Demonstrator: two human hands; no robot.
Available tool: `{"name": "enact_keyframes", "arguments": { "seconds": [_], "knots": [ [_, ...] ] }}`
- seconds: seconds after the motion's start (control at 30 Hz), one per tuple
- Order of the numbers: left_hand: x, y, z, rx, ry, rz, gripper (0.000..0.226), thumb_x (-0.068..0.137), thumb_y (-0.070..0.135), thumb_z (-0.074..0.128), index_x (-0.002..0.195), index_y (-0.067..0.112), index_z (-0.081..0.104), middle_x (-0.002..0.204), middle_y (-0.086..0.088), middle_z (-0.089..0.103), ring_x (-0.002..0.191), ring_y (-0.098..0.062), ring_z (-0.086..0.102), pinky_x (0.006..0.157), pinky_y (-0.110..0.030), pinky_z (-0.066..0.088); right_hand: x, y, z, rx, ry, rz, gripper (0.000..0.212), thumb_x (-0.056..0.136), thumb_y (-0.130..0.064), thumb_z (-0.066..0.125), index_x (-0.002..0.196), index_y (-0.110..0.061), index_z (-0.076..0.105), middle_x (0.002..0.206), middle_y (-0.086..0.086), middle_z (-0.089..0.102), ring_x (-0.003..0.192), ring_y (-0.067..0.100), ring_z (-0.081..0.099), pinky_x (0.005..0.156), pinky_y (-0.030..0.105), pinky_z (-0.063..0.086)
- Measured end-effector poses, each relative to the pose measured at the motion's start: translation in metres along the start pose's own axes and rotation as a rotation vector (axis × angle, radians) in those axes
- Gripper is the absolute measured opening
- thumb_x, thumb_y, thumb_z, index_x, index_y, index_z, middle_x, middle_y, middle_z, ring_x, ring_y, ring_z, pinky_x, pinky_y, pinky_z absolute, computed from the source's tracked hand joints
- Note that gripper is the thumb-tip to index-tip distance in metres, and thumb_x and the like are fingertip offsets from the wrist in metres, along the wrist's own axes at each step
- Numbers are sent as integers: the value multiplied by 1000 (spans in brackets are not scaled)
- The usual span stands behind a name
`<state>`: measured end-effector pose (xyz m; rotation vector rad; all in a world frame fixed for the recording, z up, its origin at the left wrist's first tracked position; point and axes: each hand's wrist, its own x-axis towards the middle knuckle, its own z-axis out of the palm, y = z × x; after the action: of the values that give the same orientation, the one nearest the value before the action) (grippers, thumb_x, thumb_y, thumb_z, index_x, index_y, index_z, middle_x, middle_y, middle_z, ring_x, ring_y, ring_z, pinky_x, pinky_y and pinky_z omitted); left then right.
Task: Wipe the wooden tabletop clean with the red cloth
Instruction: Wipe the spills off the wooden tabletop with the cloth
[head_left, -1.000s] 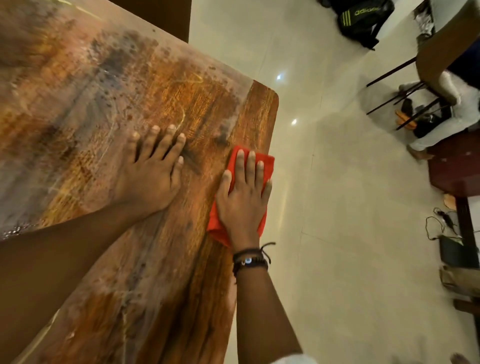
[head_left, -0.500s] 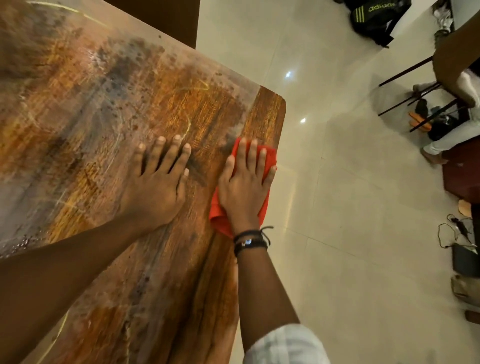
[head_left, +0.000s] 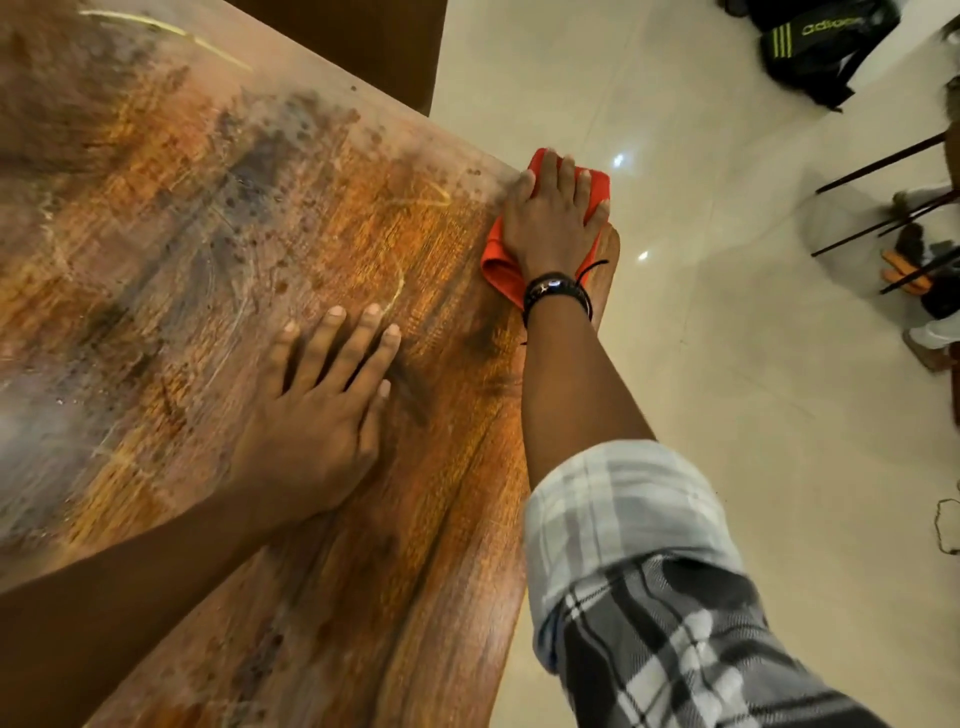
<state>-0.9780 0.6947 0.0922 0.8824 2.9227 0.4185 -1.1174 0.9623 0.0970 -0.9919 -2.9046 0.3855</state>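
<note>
The right hand (head_left: 553, 218) has slid the red cloth (head_left: 500, 270) away from the person along the right edge of the tabletop (head_left: 208, 218). A second ago it was short of the far right corner; now it sits on that corner, with the cloth's far side hanging just past the corner over the floor (head_left: 727, 415). The hand lies flat with straight fingers close together, pressing the cloth down. The left hand (head_left: 317, 410) has stayed where it was, well back from the corner, palm down on bare wood with fingers spread and holding nothing. A rolled checked sleeve (head_left: 639, 561) has come further into view. Most of the cloth is hidden under the right hand, and the cloth covers the corner itself. The left forearm is cut off by the picture's edge. A black backpack (head_left: 826, 47) beyond the corner is clipped at the top, and the things at the right margin are too blurred to name. The wood is orange-brown with a long grain, pale scratches and a grey, speckled film. The cloth is soft and folded, bunched at its near end. Dark braided bracelets (head_left: 556, 293) ring the right wrist, and the floor is glossy pale tile.
</note>
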Motion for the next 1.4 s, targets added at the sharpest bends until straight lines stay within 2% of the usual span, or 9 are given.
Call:
{"name": "enact_keyframes", "arguments": {
  "seconds": [0.1,0.3,0.5,0.63,0.77,0.9,1.13,1.27,1.4],
  "knots": [
    [0,-1,1,-1,-2,-5,56,103,40,18,156,23,23,164,2,16,152,-23,8,120,-51,8,-42,3,-4,10,-15,-19,57,105,-43,20,159,-26,10,167,-1,7,154,22,1,122,54,-6],
    [1,-1,1,29,-38,20,57,102,39,19,155,20,26,163,-3,21,151,-29,15,117,-56,16,-188,13,-1,20,12,-22,57,105,-44,21,159,-30,8,167,-5,3,154,16,-2,122,50,-10],
    [-3,-2,-4,-6,-40,32,55,104,38,15,157,20,19,165,-2,13,152,-26,6,120,-53,6,-337,24,-3,0,6,34,59,101,-50,11,158,-36,7,166,-10,-1,153,11,-8,124,47,-8],
    [-5,-2,-5,-10,-33,36,55,105,37,15,157,19,17,166,-2,11,152,-26,4,121,-50,1,-381,31,-6,6,-46,52,58,101,-52,8,157,-38,5,166,-11,-2,152,8,-12,123,45,-12],
    [0,-4,-4,20,-46,37,59,102,39,11,157,17,16,166,-3,10,152,-27,5,121,-53,4,-335,42,-8,15,-13,50,58,102,-52,8,158,-37,3,166,-11,-5,153,10,-12,123,48,-10],
    [3,-3,-2,39,-51,37,58,103,38,13,157,18,14,166,-2,8,152,-28,5,120,-55,8,-233,61,-13,92,-15,61,59,103,-50,12,159,-34,2,167,-8,-5,154,16,-10,124,52,-3],
    [7,-5,3,32,-57,19,58,103,38,17,158,21,13,166,1,5,153,-25,2,120,-55,9,-52,58,-17,72,20,57,56,106,-42,23,159,-27,15,167,-2,10,154,22,4,123,52,7],
    [6,-6,5,14,-51,10,57,103,38,18,158,23,14,166,3,7,153,-23,1,120,-54,8,-28,59,-17,49,13,46,56,106,-43,22,159,-26,14,167,-1,10,154,23,5,123,51,7],
    [2,-5,2,27,-44,31,57,102,38,18,157,21,19,165,1,13,152,-25,7,118,-55,12,-62,60,-19,62,-9,23,58,106,-43,20,160,-25,9,168,0,4,154,22,0,124,50,2]
  ]
}}
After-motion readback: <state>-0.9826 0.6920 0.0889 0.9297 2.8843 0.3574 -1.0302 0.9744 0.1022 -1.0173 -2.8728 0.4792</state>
